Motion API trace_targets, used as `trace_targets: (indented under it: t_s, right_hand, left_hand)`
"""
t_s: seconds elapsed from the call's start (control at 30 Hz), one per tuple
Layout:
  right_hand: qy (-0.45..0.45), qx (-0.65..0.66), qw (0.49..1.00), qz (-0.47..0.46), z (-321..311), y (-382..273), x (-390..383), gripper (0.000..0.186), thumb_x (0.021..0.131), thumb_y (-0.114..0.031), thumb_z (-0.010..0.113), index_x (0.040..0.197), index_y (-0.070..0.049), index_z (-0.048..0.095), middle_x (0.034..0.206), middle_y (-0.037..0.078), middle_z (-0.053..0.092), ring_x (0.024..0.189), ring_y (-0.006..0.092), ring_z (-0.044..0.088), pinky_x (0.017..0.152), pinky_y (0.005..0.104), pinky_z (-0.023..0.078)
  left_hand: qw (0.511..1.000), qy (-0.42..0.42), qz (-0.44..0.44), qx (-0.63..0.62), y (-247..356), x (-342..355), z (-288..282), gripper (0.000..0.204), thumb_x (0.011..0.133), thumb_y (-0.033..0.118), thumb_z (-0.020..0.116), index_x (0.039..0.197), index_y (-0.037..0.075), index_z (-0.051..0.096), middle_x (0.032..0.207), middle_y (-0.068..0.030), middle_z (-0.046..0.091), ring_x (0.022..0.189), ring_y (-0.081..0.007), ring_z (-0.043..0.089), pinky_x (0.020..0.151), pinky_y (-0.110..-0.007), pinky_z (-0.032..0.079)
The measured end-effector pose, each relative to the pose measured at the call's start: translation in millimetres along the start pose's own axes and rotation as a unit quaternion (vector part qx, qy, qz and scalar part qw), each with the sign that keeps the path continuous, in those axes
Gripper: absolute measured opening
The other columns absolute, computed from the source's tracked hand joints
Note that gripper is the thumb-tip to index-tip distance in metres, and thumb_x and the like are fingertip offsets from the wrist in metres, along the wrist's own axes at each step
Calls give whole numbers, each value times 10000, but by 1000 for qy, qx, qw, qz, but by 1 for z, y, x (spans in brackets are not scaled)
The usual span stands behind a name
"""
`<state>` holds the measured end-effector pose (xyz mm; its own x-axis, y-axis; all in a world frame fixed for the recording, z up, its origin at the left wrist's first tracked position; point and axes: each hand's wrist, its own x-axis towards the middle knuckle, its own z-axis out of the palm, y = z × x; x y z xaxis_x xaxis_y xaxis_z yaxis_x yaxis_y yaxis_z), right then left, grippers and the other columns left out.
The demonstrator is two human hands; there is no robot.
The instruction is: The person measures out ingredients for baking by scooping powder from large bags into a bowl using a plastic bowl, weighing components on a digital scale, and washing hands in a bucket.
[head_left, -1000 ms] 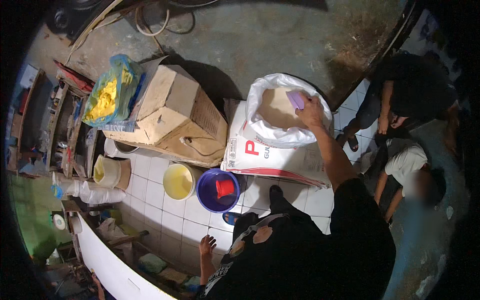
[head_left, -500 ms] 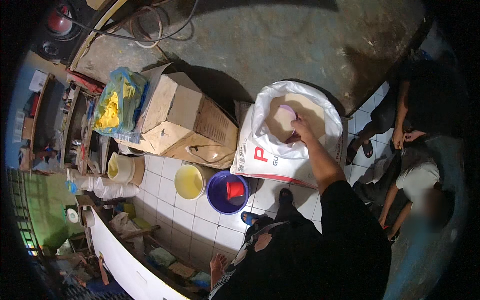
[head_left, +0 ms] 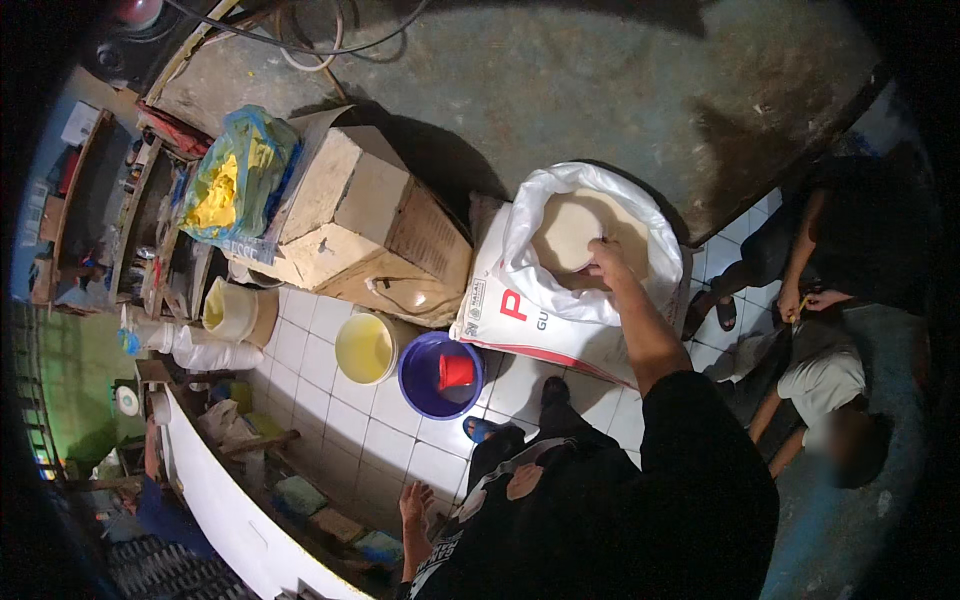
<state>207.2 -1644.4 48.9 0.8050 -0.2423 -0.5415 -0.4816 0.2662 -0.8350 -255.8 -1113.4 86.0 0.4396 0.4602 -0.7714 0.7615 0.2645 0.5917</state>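
Note:
My right hand (head_left: pixel 609 258) grips a scoop (head_left: pixel 572 232), heaped with pale granules, inside an open white sack (head_left: pixel 655 212) of the same granules (head_left: pixel 633 240). The scoop's rim barely shows under its load. The open sack rests on a printed white sack (head_left: pixel 525 332). My left hand (head_left: pixel 416 508) hangs low beside my dark clothing, fingers apart and holding nothing. Left of the sacks are a worn cardboard box (head_left: pixel 365 225), a blue bag of yellow paste (head_left: pixel 225 180), a cream bucket (head_left: pixel 360 345) and a blue tub (head_left: pixel 415 390) with a red container (head_left: pixel 455 371) inside.
Two people (head_left: pixel 815 230) (head_left: pixel 820 370) sit or crouch at the right. Wooden shelves (head_left: pixel 80 200) line the left side, with a white board (head_left: pixel 215 480) below. Coiled cables (head_left: pixel 325 45) lie at the top. My feet stand on white tiles (head_left: pixel 415 450).
My right hand has pushed the lilac scoop down into the granules; it is now heaped full. The nearby people have shifted slightly, and the view has moved a little.

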Motion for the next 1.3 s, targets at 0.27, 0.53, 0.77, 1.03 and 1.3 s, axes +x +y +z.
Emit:
trace_targets:
  t_s: [0.27, 0.53, 0.77, 1.03, 1.3]
  right_hand:
    - [54, -133, 990, -1, -38, -45, -29, 509, 800, -233, 535, 1279, -99, 428, 1187, 145, 502, 940, 317, 592, 692, 486, 561]
    - [38, -72, 996, -36, -56, -57, -72, 533, 781, -168, 539, 1289, -91, 400, 1193, 139, 501, 986, 350, 574, 668, 492, 563]
    - [-68, 120, 990, 13, -78, -49, -73, 501, 750, -94, 542, 1237, -56, 431, 1193, 168, 490, 1020, 366, 551, 773, 579, 509]
    - [-136, 201, 969, 49, -56, -42, -79, 473, 779, -85, 509, 1237, -18, 412, 1223, 175, 474, 1126, 362, 487, 875, 596, 454]
    - [-149, 207, 966, 50, -44, -44, -87, 471, 804, -84, 476, 1257, -5, 375, 1296, 191, 408, 1183, 373, 435, 904, 596, 438]
  left_hand:
    - [997, -61, -52, 3, -41, 42, -2, 450, 888, 297, 547, 1219, 18, 425, 1173, -177, 531, 1026, -312, 563, 804, -433, 484]
    - [998, -59, -7, 3, -27, 50, 10, 455, 893, 321, 521, 1240, 40, 437, 1113, -141, 581, 930, -267, 608, 726, -416, 488]
    - [999, -39, 20, 0, -17, 38, 3, 425, 895, 295, 520, 1216, 24, 460, 1116, -144, 587, 924, -266, 615, 703, -398, 492]
    - [996, -21, -63, -64, -62, 28, -35, 417, 895, 292, 524, 1206, 20, 469, 1098, -150, 588, 892, -274, 617, 674, -372, 494]
    - [992, -98, 63, 51, -117, 28, -75, 482, 903, 338, 503, 1268, 32, 428, 1248, -187, 501, 1083, -367, 523, 879, -506, 438]
